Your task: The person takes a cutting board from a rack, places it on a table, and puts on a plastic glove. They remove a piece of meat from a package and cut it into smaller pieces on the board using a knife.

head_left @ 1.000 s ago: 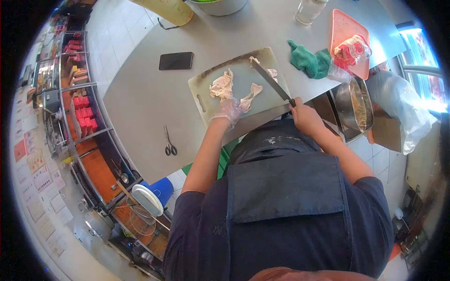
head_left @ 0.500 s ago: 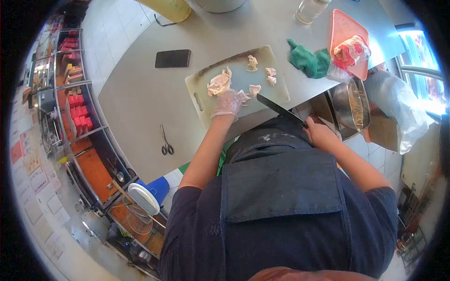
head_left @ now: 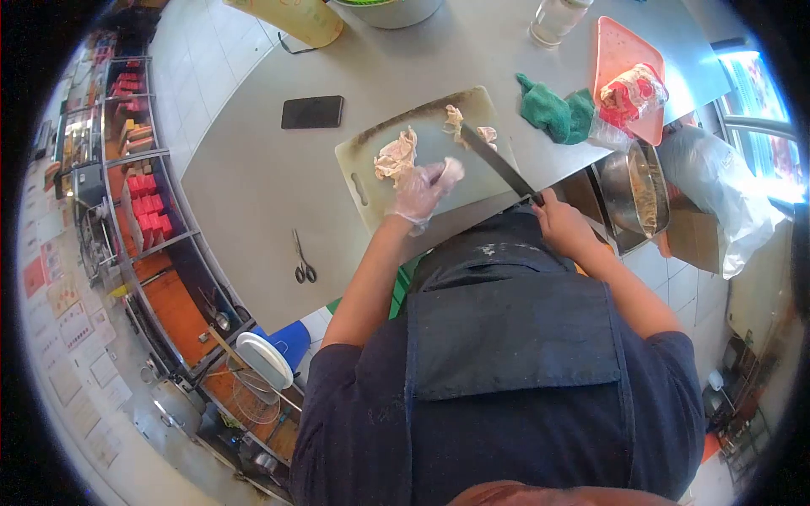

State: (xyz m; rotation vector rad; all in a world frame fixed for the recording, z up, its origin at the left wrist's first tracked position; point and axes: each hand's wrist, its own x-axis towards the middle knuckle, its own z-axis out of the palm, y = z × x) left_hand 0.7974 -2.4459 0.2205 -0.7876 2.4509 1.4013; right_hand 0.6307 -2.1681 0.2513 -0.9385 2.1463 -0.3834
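Observation:
My left hand (head_left: 418,194), in a clear plastic glove, is closed on a pale piece of raw meat (head_left: 452,173) above the cutting board (head_left: 429,139). My right hand (head_left: 564,224) grips the handle of a dark-bladed knife (head_left: 499,165). The blade reaches over the board's right side, its tip beside the small meat pieces (head_left: 453,118) near the far edge. Another small piece (head_left: 487,135) shows just past the blade. A larger heap of pale meat (head_left: 396,156) lies on the board's left part, right beyond my left hand.
A phone (head_left: 312,112) and scissors (head_left: 303,263) lie on the metal table to the left. Right of the board are a green cloth (head_left: 553,110), a pink tray (head_left: 612,51) with a wrapped red-and-white package, and a glass jar (head_left: 553,25). A metal basin (head_left: 624,190) stands below the right edge.
My left hand has lifted a piece of meat off the board. The knife has swung up and away, its tip now beside the far meat pieces.

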